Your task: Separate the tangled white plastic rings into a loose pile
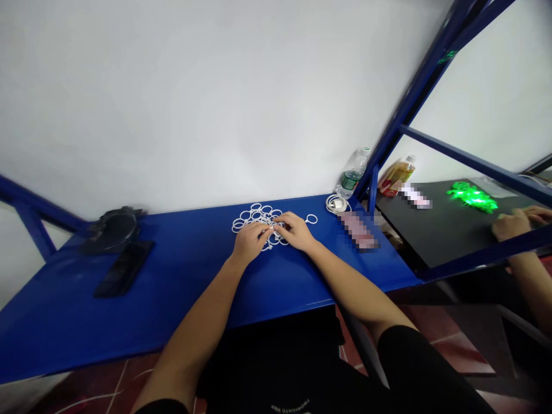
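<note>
A pile of thin white plastic rings (256,215) with small knobs on them lies on the blue table (185,270). Over the near side of this pile, my left hand (250,241) is closed, thumb and index finger pinched together. My right hand (295,231) comes in from the other side, also pinching, so the fingertips of both hands nearly meet. Between them shows a small white part that looks like one of the rings, mostly covered by the fingers. One loose ring (311,219) rests to the right of the pile.
At the left lie a black rectangular object (124,269) and a dark round item (114,227). A water bottle (352,175), coiled white cable (337,204) and blurred pink object (359,231) are right. Beyond the blue frame, a co-worker's hands (513,224) are near glowing green lights (472,196).
</note>
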Available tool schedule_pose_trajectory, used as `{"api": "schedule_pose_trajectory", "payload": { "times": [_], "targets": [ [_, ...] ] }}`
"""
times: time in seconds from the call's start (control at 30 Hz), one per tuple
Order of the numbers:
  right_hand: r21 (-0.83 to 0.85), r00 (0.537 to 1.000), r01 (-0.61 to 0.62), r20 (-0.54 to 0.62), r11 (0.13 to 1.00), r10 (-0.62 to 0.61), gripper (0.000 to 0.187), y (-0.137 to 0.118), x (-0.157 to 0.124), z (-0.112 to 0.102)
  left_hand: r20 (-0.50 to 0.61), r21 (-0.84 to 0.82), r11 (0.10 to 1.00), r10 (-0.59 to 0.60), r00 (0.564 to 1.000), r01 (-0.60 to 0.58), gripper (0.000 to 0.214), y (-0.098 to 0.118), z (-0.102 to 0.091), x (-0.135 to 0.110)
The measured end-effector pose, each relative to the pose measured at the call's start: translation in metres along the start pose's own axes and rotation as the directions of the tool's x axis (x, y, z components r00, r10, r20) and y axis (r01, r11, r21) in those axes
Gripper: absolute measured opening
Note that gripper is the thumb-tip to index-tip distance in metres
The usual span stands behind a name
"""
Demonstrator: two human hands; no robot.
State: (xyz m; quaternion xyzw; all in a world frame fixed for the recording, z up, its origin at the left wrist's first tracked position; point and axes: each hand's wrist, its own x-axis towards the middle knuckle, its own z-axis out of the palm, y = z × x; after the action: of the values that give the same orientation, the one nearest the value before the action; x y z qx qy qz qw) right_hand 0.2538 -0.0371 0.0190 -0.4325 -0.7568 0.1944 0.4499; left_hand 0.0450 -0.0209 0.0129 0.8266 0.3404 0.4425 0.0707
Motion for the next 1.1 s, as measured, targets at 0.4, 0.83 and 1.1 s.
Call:
{"api": "schedule_pose_trajectory", "payload": {
  "times": [0.4, 0.83, 1.1],
  "targets": [
    [0.247, 0.994, -0.099, 0.074, 0.964, 0.083, 0.031, -0.009, 0.002, 0.001, -0.040, -0.036, 0.998, -0.048, 0.998, 0.047, 0.036, 0.014, 0.004, 0.002],
    [0.342, 0.930, -0.270, 0.335, 0.900, 0.151, 0.029, 0.002, 0.010, -0.014, 0.009, -0.015, 0.998, -0.058, 0.998, 0.058, 0.027, 0.011, 0.019, 0.000],
    [-0.504, 0.961, -0.177, 0.097, 0.846, 0.258, 0.023, 0.047, 0.008, -0.075, 0.261, 0.232, 0.965, -0.183, 0.948, 0.122, 0.050, 0.006, 0.019, -0.006]
  ]
}}
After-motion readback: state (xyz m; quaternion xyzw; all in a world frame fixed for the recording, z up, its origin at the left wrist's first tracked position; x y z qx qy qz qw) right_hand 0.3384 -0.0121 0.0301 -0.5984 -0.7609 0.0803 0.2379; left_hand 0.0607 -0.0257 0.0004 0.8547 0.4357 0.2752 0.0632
